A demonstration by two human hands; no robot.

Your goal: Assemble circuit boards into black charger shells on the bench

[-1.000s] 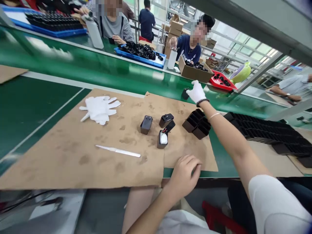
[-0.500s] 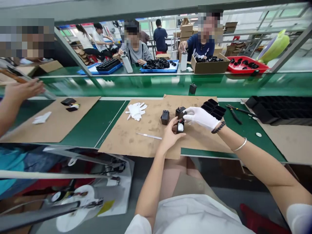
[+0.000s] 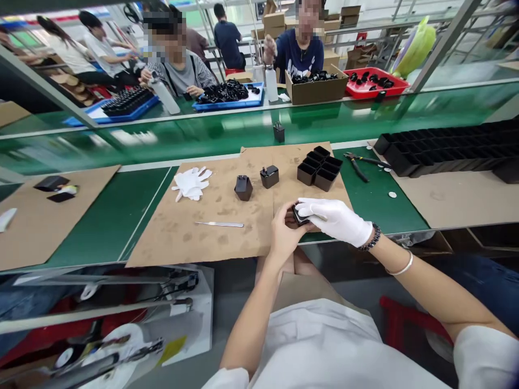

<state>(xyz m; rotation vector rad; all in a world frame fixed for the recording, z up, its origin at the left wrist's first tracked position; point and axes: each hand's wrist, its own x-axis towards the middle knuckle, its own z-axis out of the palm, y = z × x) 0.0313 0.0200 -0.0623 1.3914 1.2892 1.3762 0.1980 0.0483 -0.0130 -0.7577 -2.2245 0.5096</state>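
Black, shiny plastic: that's the small box (image 3: pixel 299 215) held up close to the near edge of the desk (image 3: pixel 113 216). The bare left grip (image 3: pixel 284 231) is curled round its sides. The gloved right grip (image 3: pixel 337 219) has fingers on top; I can't tell if they pinch. The box looks light and hard, maybe a bit slippery, so its flat sides seem best to hold. Under it all, spotty brown cardboard (image 3: pixel 170 237) covers the desk's near edge, with black cups (image 3: pixel 307 173) by the cardboard's far right corner. Past the desk's far edge, people (image 3: pixel 298 59) sit in a bright, busy room.
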